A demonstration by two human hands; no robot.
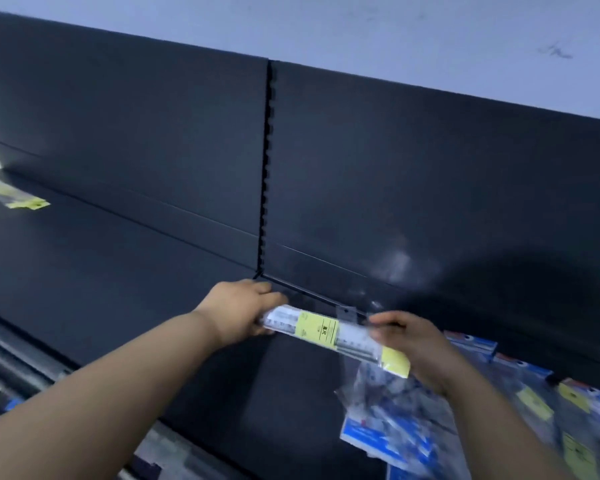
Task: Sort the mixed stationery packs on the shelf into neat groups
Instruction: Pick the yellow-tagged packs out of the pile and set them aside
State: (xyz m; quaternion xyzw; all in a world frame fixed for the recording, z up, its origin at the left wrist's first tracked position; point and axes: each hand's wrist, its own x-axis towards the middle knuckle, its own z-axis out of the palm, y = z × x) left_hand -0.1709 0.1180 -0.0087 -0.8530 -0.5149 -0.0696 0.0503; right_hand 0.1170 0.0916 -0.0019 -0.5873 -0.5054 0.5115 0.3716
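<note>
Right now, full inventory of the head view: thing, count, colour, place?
held ruler pack: 1, clear with yellow label, above the shelf, between both hands
second ruler pack: 1, clear with yellow label, lying far left on the shelf
blue packs: a pile, count unclear (blurred), blue and clear with yellow tags, right end of the shelf
shelf: 1, dark grey, across the view
slotted upright: 1, black, middle of the back panel
wall: pale, above the shelving
left hand: grips the held pack's left end
right hand: grips its right end
</note>
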